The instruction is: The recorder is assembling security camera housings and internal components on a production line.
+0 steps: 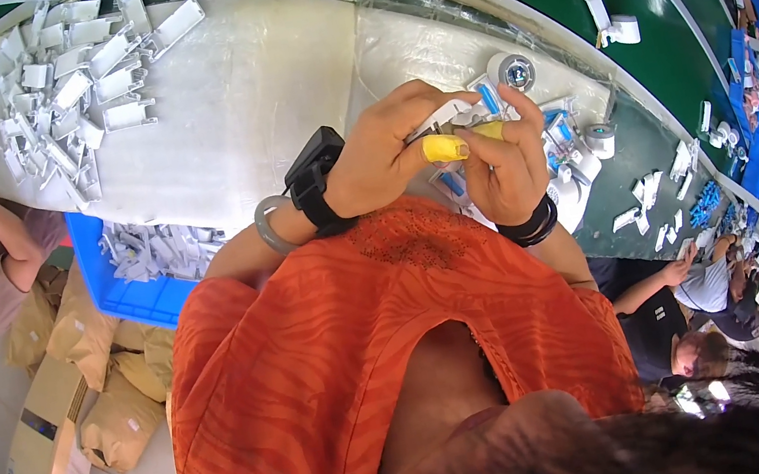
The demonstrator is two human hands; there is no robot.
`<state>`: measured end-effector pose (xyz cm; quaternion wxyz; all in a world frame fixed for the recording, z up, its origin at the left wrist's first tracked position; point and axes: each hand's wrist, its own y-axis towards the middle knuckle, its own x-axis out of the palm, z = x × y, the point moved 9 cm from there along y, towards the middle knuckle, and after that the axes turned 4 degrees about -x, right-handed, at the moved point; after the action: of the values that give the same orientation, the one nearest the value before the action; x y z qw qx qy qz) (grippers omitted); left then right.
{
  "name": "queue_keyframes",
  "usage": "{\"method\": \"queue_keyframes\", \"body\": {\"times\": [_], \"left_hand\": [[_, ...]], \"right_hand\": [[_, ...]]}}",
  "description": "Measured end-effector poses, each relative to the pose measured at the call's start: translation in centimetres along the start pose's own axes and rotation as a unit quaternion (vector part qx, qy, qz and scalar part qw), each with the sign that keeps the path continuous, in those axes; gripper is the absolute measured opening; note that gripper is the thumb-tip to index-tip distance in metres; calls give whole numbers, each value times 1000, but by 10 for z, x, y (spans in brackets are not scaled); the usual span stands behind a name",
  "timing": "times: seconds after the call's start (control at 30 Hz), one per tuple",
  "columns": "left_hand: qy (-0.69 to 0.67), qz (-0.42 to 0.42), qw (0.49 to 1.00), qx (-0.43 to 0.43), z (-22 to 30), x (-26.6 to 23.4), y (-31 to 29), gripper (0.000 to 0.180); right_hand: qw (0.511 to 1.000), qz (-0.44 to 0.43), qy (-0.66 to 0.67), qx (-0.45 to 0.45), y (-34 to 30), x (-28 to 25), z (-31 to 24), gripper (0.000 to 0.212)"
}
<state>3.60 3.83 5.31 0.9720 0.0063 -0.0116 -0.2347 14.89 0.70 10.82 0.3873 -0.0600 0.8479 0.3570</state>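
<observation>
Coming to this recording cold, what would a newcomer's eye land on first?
Probably the wearer's bright orange top, filling the lower middle. Just above it, the left hand and right hand hold a small white part, with yellow finger covers standing out. At upper left lies a jumbled heap of white plastic pieces, above a blue bin.

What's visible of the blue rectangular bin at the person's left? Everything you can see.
The blue rectangular bin is open-topped with smooth walls, apparently plastic. It sits upright beside the edge of the white-covered table, holding a jumble of small white plastic-looking pieces. The orange patterned shirt and left arm hide its near end; its support isn't visible. The left hand and right hand are away from it.
</observation>
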Motion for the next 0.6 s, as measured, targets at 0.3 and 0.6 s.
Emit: {"method": "queue_keyframes", "body": {"times": [0.3, 0.6], "left_hand": [[40, 11, 996, 77, 5, 0, 6, 35], [16, -46, 999, 17, -5, 9, 1, 47]], "right_hand": [[1000, 4, 8, -1, -2, -1, 8, 31], [999, -6, 17, -36, -12, -4, 4, 38]]}}
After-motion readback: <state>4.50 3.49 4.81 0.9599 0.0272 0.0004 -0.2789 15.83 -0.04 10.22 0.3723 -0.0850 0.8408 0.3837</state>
